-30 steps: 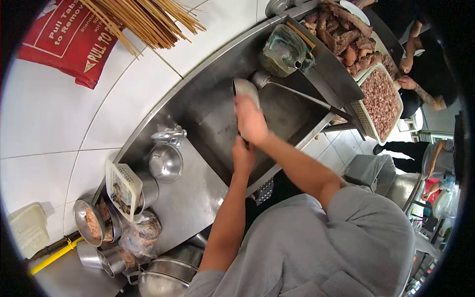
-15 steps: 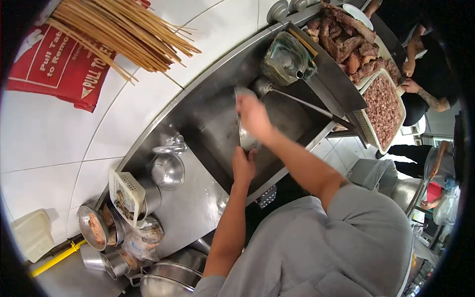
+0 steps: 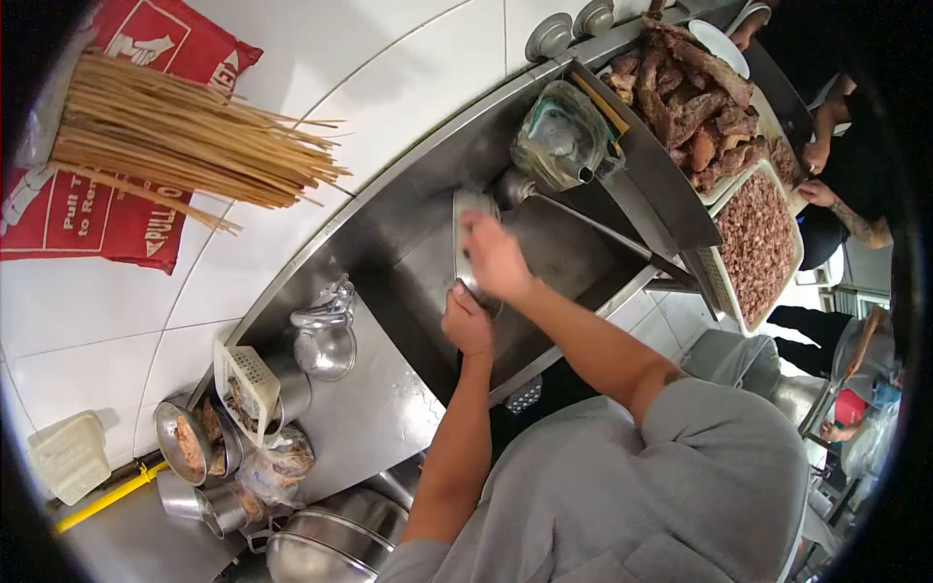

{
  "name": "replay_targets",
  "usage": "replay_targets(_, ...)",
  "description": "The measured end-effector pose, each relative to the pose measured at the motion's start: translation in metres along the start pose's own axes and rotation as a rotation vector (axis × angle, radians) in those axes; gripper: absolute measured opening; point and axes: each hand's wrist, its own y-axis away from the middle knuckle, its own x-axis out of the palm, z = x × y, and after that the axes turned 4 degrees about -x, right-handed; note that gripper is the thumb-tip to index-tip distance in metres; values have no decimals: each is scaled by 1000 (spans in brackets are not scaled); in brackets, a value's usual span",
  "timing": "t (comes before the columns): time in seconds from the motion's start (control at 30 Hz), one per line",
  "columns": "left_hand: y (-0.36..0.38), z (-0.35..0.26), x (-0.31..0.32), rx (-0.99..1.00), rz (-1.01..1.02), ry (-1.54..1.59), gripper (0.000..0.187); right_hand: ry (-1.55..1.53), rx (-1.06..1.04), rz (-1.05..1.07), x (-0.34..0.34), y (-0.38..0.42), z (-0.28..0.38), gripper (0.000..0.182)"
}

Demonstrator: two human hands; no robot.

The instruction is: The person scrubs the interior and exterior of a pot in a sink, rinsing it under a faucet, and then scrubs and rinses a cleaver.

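Over the metal sink (image 3: 573, 243), a round metal bowl (image 3: 466, 206) is tilted on its side. My left hand (image 3: 468, 323) is closed on the near part of its rim, thumb on top. My right hand (image 3: 496, 255) is across the bowl, against or just over it, with its fingers bent. Motion blurs those fingers, so whether they hold anything is hidden. A long-handled ladle (image 3: 517, 187) lies in the sink right beyond the bowl. Beside it stands a cloudy plastic container (image 3: 559, 136) with a greenish rim.
Chopped meat fills a white basket (image 3: 714, 277) at the right, by a pile of meat chunks (image 3: 685, 97). Two faucets (image 3: 326, 306) and a steel counter (image 3: 360, 389) border the sink. Wooden sticks (image 3: 194, 146) hang on the tiled wall. Co-workers' hands (image 3: 816, 155) are at far right.
The bowl has shifted slightly left. My right hand has moved a little down along it, and my left hand a little left and down. The camera view has turned slightly.
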Motion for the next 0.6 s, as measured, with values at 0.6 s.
replay_targets(0.6, 1, 12, 10, 31, -85, -9, 43, -149, -11, -160, 0, 4, 6, 16)
